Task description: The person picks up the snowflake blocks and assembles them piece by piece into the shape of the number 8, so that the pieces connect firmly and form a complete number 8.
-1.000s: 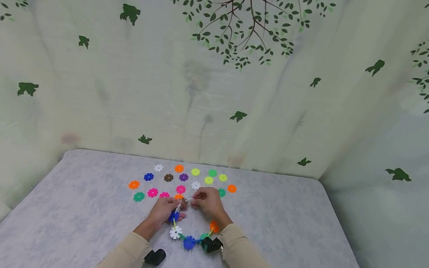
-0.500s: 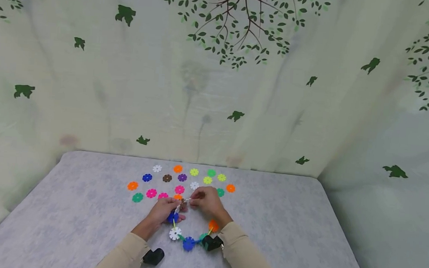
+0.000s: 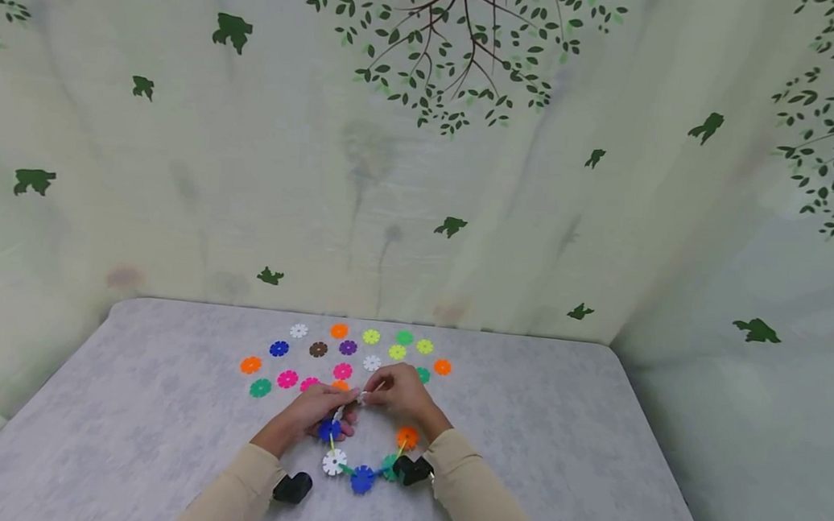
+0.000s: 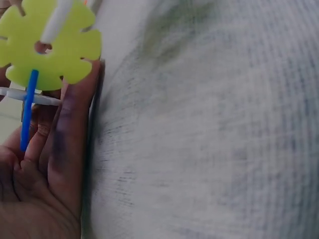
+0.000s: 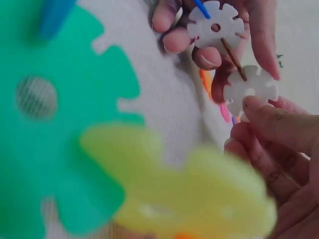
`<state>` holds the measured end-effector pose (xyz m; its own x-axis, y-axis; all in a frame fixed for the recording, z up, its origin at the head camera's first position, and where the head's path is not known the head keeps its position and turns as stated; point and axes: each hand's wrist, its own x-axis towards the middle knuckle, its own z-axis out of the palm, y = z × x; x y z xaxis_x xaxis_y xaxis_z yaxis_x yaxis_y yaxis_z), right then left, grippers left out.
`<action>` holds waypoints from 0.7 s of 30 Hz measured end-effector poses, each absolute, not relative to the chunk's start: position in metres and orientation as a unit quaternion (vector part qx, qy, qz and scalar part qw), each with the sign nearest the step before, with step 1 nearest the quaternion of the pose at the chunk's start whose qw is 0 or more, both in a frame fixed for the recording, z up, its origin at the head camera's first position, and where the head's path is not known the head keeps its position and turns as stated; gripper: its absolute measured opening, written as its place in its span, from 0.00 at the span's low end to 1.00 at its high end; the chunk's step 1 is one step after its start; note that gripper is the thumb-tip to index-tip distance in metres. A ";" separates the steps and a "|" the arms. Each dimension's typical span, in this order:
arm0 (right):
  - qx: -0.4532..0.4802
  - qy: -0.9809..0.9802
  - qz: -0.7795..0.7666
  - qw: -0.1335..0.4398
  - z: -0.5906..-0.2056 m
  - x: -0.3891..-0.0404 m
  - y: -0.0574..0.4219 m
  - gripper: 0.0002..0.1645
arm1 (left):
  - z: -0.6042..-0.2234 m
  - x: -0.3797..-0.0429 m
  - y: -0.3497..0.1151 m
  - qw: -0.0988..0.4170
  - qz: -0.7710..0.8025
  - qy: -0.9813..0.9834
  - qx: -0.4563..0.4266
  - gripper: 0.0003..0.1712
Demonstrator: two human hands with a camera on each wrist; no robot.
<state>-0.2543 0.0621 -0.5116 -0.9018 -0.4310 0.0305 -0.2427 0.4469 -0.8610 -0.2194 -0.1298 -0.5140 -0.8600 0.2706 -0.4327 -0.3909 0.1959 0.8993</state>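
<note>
My left hand (image 3: 308, 416) grips one end of a chain of notched plastic discs, near a blue disc (image 3: 329, 430). In the right wrist view, a white disc (image 5: 229, 25) lies against its fingers, and a brown disc (image 5: 233, 59), seen edge-on, joins it to a second white disc (image 5: 256, 84). My right hand (image 3: 402, 394) pinches that second white disc between thumb and fingers. From the left hand the chain curves toward me through a white disc (image 3: 333, 462), a blue disc (image 3: 362, 479) and a green disc (image 3: 390, 467), up to an orange disc (image 3: 408, 437) by the right wrist.
Loose discs in several colours lie beyond the hands, among them a purple disc (image 3: 348, 348), a brown disc (image 3: 319, 350) and a pink disc (image 3: 288, 379). A grey-covered table (image 3: 535, 446) carries them. Behind it hangs a leaf-printed cloth (image 3: 519, 259).
The hands have drawn slightly closer together at the fingertips. The brown disc that showed between them is now hidden in the head view, which has shifted a little.
</note>
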 end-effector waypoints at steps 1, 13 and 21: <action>-0.196 0.846 -0.486 0.100 -0.511 -0.254 0.063 0.03 | -0.514 -0.219 -0.130 0.264 0.633 0.727 -0.037 0.26; -0.121 0.876 -0.465 0.043 -0.516 -0.269 0.105 0.08 | -0.512 -0.215 -0.125 0.252 0.664 0.701 -0.064 0.23; -0.063 0.909 -0.408 0.057 -0.508 -0.271 0.128 0.17 | -0.517 -0.209 -0.119 0.236 0.669 0.703 -0.050 0.23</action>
<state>-0.2709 0.1277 -0.5084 -0.9857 -0.1602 -0.0528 -0.0671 0.6598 -0.7485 -0.2090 -0.1188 -0.5174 -0.8834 0.2454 -0.3992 -0.3866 0.0997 0.9169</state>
